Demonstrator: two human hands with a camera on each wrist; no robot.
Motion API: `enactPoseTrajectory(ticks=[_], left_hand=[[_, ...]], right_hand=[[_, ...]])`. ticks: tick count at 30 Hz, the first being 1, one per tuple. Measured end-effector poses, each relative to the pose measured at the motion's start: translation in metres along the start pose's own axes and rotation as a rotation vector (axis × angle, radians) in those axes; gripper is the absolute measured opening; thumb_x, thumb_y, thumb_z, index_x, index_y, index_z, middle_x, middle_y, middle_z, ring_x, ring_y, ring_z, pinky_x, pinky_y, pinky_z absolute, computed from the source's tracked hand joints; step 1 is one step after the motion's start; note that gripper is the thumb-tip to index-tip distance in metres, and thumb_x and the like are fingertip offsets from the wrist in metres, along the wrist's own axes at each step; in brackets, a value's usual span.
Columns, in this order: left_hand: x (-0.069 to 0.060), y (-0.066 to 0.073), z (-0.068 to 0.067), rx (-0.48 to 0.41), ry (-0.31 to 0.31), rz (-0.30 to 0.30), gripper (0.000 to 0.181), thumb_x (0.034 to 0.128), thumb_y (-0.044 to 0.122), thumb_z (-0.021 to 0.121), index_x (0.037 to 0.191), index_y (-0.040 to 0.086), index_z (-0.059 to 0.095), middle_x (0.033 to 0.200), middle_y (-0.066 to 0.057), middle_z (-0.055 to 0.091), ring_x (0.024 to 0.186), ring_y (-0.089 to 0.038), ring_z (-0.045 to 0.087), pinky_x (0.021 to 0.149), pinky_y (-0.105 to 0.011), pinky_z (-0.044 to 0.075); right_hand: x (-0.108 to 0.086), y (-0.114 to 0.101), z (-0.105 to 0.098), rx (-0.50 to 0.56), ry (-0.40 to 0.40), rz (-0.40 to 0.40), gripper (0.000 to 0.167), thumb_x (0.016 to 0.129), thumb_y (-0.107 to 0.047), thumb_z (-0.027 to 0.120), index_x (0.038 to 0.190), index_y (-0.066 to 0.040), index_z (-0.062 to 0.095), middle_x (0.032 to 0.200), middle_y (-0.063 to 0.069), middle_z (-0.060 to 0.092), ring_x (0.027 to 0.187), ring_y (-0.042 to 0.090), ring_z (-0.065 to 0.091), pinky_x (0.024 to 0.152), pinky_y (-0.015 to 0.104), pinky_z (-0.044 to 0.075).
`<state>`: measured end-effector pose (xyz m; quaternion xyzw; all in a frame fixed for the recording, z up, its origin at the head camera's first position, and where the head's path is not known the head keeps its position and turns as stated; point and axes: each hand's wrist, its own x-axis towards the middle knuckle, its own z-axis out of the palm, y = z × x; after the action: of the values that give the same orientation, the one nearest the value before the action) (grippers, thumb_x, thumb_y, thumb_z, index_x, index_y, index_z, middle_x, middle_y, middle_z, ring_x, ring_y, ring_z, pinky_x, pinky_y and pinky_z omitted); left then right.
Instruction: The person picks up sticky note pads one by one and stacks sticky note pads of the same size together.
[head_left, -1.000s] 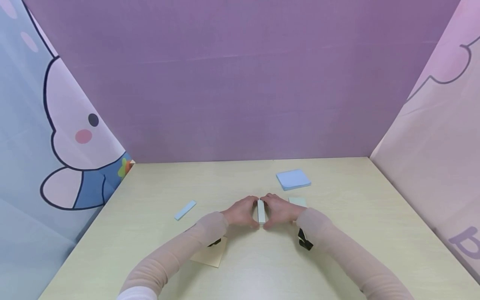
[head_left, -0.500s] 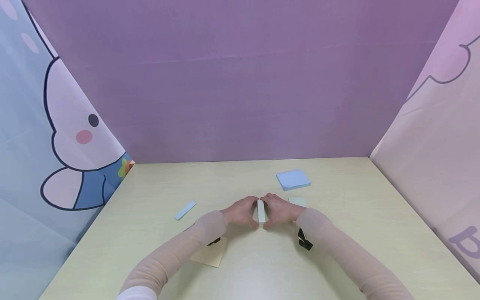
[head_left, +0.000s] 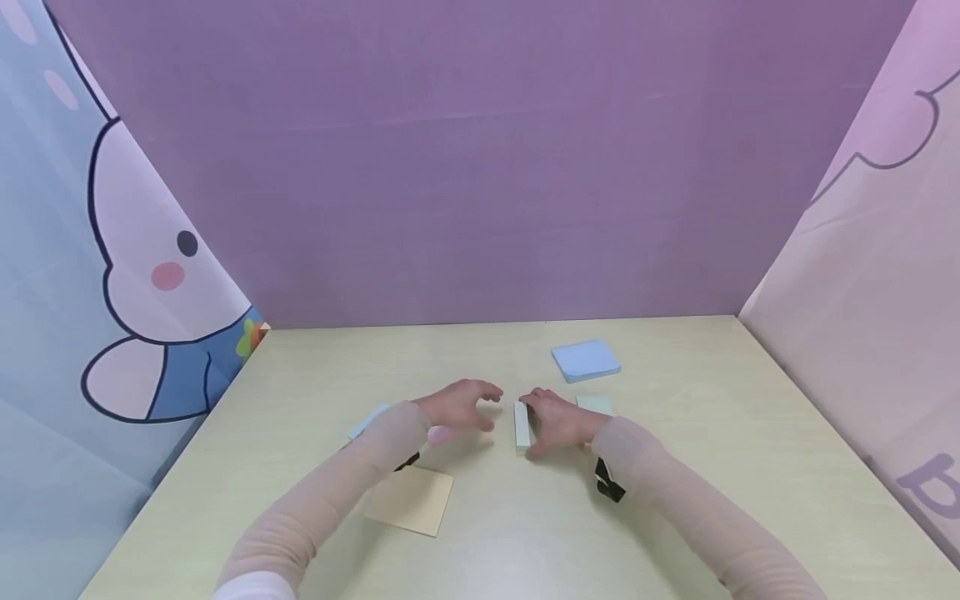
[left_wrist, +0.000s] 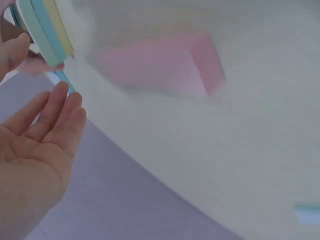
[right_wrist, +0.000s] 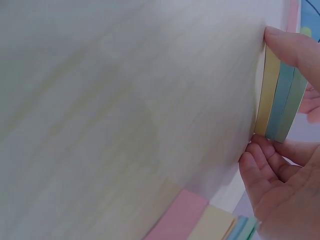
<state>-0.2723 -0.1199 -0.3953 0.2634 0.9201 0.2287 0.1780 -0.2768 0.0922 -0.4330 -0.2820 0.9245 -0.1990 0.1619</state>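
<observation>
On the table in the head view stands a narrow stack of pads (head_left: 522, 427), its layers yellow, blue and green in the right wrist view (right_wrist: 274, 100). My right hand (head_left: 557, 421) grips its two ends between thumb and fingers. My left hand (head_left: 459, 406) is off to the left of the stack, fingers parted and holding nothing. Under the left wrist lies a pink block (head_left: 442, 434), larger in the left wrist view (left_wrist: 155, 65). Just past the left forearm is a light blue strip (head_left: 367, 421), partly covered by the sleeve.
A blue pad (head_left: 587, 360) lies behind the right hand, and a pale green one (head_left: 595, 404) sits partly behind that wrist. A yellow square (head_left: 412, 500) lies beside the left forearm. Pink and yellow blocks (right_wrist: 177, 217) show low in the right wrist view. A purple wall rises behind the table.
My left hand has let go of the stack and moved left, its fingers opening. The pink block has come into view beneath it. My right hand has stayed on the stack.
</observation>
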Motion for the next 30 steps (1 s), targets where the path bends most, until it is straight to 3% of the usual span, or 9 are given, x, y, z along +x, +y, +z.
enactPoseTrajectory(ticks=[5, 11, 18, 23, 30], left_hand=[[-0.011, -0.007, -0.013, 0.053, 0.016, 0.009, 0.048, 0.0787, 0.008, 0.068, 0.124, 0.001, 0.053, 0.126, -0.011, 0.055, 0.119, -0.026, 0.049, 0.101, -0.038, 0.039], [-0.023, -0.019, -0.016, 0.051, -0.006, -0.101, 0.045, 0.0771, 0.002, 0.066, 0.121, 0.004, 0.057, 0.123, -0.008, 0.057, 0.117, -0.026, 0.05, 0.099, -0.038, 0.041], [-0.028, -0.029, -0.01, 0.108, -0.059, -0.185, 0.063, 0.0618, -0.008, 0.07, 0.122, 0.006, 0.057, 0.12, -0.004, 0.057, 0.107, -0.02, 0.053, 0.09, -0.033, 0.046], [-0.032, -0.03, -0.009, 0.156, -0.079, -0.171, 0.067, 0.0603, -0.002, 0.076, 0.123, 0.005, 0.056, 0.116, -0.005, 0.057, 0.099, -0.017, 0.053, 0.091, -0.032, 0.045], [-0.034, -0.029, -0.006, 0.154, -0.047, -0.206, 0.048, 0.0664, 0.013, 0.077, 0.111, 0.005, 0.061, 0.102, -0.003, 0.059, 0.087, -0.016, 0.052, 0.087, -0.034, 0.046]], right_hand=[[0.001, 0.0, 0.002, -0.004, -0.002, -0.005, 0.095, 0.062, -0.038, 0.081, 0.138, -0.005, 0.036, 0.13, 0.008, 0.044, 0.12, 0.023, 0.041, 0.101, 0.039, 0.038], [0.0, -0.001, 0.003, 0.005, 0.0, -0.01, 0.096, 0.062, -0.036, 0.082, 0.139, -0.004, 0.035, 0.133, 0.009, 0.042, 0.124, 0.025, 0.039, 0.103, 0.039, 0.036], [-0.001, -0.001, 0.003, 0.013, 0.006, -0.006, 0.096, 0.062, -0.036, 0.082, 0.139, -0.004, 0.035, 0.132, 0.009, 0.043, 0.123, 0.024, 0.039, 0.103, 0.039, 0.037], [-0.001, -0.002, 0.003, 0.012, 0.002, -0.019, 0.096, 0.062, -0.035, 0.081, 0.139, -0.003, 0.034, 0.131, 0.008, 0.043, 0.121, 0.023, 0.04, 0.103, 0.039, 0.037], [-0.002, -0.003, 0.0, 0.026, -0.008, -0.004, 0.096, 0.062, -0.036, 0.082, 0.139, -0.003, 0.034, 0.131, 0.007, 0.043, 0.122, 0.023, 0.039, 0.102, 0.038, 0.037]])
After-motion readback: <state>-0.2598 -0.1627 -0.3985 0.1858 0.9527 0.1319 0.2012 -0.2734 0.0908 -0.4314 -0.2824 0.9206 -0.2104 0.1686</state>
